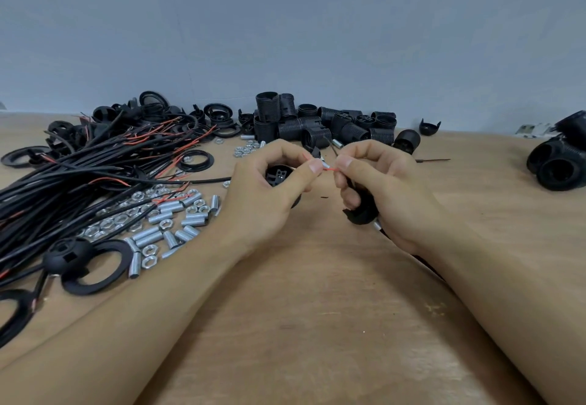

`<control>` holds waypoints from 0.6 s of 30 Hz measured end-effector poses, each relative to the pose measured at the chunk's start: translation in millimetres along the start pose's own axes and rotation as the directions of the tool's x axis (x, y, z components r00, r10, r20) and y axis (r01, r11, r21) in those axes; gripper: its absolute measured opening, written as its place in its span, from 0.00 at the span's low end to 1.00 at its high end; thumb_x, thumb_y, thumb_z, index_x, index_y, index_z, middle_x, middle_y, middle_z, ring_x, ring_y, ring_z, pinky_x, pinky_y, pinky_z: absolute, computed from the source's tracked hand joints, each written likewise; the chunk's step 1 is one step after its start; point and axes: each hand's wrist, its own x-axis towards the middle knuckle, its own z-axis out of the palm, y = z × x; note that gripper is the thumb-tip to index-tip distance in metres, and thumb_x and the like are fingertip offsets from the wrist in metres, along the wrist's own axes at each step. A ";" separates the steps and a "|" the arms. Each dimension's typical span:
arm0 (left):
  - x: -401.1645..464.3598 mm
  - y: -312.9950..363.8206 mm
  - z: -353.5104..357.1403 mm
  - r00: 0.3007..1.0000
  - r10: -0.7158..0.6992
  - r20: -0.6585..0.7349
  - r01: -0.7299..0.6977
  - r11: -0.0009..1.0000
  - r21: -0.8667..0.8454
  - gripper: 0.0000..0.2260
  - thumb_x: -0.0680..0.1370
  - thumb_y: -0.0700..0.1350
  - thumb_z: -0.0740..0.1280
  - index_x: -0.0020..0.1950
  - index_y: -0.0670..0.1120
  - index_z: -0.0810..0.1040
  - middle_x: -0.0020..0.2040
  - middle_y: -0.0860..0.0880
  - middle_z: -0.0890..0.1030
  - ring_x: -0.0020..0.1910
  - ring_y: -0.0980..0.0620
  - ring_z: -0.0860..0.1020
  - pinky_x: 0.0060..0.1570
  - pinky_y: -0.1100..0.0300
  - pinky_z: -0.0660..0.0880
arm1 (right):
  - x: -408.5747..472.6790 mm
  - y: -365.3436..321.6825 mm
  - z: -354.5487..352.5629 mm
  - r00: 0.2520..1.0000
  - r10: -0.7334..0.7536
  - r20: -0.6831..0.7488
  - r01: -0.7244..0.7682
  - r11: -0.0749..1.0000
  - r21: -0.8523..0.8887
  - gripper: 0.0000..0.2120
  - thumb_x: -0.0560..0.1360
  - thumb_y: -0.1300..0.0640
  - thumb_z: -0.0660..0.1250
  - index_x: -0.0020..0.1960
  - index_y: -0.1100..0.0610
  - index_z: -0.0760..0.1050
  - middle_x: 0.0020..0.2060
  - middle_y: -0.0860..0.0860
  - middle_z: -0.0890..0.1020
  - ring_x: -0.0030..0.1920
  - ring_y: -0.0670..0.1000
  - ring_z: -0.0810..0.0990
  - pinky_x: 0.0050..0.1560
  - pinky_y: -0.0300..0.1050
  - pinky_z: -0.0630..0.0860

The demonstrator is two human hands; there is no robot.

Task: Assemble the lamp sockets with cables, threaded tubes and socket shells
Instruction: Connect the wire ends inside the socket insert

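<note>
Cables [63,176] are lying in one big tangled bundle at the left of the wooden table [317,325], too many to count, with ribbed socket shells [317,125] piled by the wall and threaded tubes [177,214] scattered among nuts — most of the job is looking undone. Only a few finished sockets [558,160] are sitting far right. Left hand [269,188] is cupping a black socket insert [279,176], right hand [380,188] is clasping a cap [361,211] — both pinching one red wire end [329,168].

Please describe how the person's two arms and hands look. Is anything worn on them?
Both forearms are bare up to the picture's edge: no sleeves, gloves, watch or bracelets in view. The left hand and right hand show no rings on the visible fingers. The thumbnails are short and unpainted.
</note>
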 end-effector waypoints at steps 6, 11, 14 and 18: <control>-4.0 -2.8 -1.2 0.996 -0.016 0.092 0.014 1.000 0.024 0.14 0.71 0.43 0.75 0.53 0.46 0.76 0.43 0.56 0.81 0.45 0.59 0.80 0.51 0.65 0.75 | -1.5 -6.6 -0.4 0.996 -0.091 -0.015 0.089 0.992 -0.093 0.04 0.74 0.55 0.71 0.41 0.52 0.84 0.26 0.48 0.71 0.27 0.47 0.66 0.31 0.40 0.65; -1.5 -8.1 -3.5 0.999 0.032 0.035 -0.039 0.974 0.223 0.14 0.72 0.35 0.75 0.52 0.50 0.78 0.47 0.56 0.82 0.50 0.58 0.80 0.54 0.59 0.77 | -6.1 -16.8 -3.7 0.990 -0.137 -0.019 0.131 0.974 -0.185 0.08 0.73 0.61 0.73 0.39 0.49 0.84 0.25 0.40 0.76 0.26 0.40 0.71 0.27 0.29 0.66; -1.3 -8.5 -5.9 0.999 0.044 0.010 -0.045 0.969 0.243 0.13 0.69 0.38 0.78 0.49 0.50 0.81 0.44 0.58 0.83 0.48 0.58 0.81 0.50 0.62 0.77 | -9.9 -19.7 1.7 0.989 -0.141 0.048 0.148 0.967 -0.207 0.06 0.73 0.62 0.73 0.41 0.52 0.83 0.26 0.40 0.75 0.27 0.39 0.71 0.30 0.28 0.67; -2.5 -6.1 -3.9 0.993 0.117 0.033 -0.122 0.961 0.248 0.11 0.71 0.37 0.76 0.49 0.49 0.81 0.43 0.56 0.82 0.46 0.57 0.81 0.47 0.67 0.75 | -11.6 -23.9 2.2 0.992 -0.110 0.057 0.121 0.961 -0.250 0.04 0.74 0.60 0.73 0.41 0.55 0.84 0.25 0.42 0.70 0.27 0.44 0.65 0.28 0.34 0.63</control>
